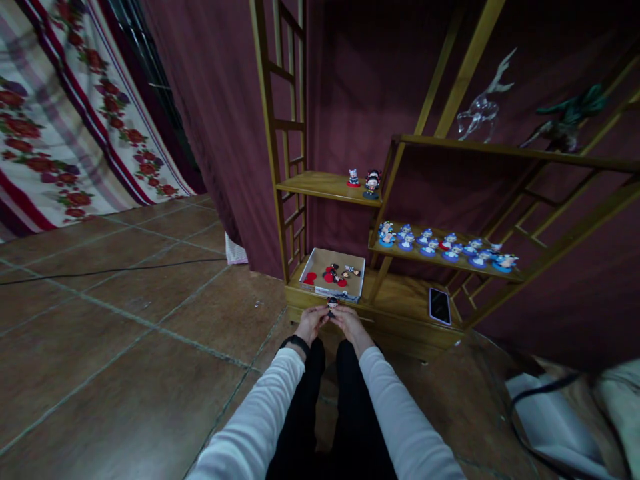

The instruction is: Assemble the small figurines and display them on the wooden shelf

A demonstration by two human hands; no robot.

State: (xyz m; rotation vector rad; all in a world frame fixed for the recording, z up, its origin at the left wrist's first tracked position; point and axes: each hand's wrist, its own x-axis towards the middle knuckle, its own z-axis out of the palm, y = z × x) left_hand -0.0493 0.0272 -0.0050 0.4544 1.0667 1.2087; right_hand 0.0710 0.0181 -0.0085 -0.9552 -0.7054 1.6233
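Note:
My left hand (311, 322) and my right hand (349, 323) meet in front of me, fingers curled around a small red and black figurine (333, 304) held between them. Just beyond the hands, a shallow white cardboard box (315, 257) sits on the bottom board of a wooden shelf unit (400, 313); it holds several more red and black figurine pieces (336, 274). A black band is on my left wrist.
A row of several blue figurines (440, 248) lines the middle shelf. Two figurines (365, 181) stand on the upper left shelf. A phone (439, 306) lies on the bottom board. A glass deer (483, 107) and a dark green figure (570, 117) stand on top. A cable crosses the tiled floor.

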